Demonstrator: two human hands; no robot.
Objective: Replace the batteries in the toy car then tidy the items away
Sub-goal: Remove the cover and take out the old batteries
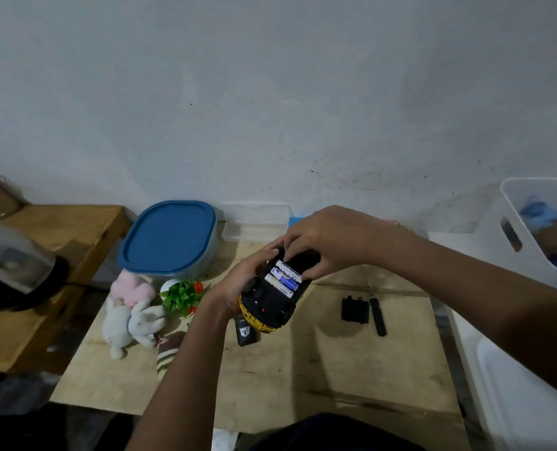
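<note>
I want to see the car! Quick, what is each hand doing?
Left hand: closed around the upside-down toy car, holding it.
Right hand: fingers pressing on the batteries in the open compartment.

Head-worn camera looks forward and down, close over the plywood table (303, 369).

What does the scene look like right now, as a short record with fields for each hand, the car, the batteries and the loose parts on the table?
left hand: cradles the toy car, underside up
right hand: fingertips at the open battery bay
batteries: three seated side by side
battery cover: off, lying on the table
screwdriver: beside the cover
</note>
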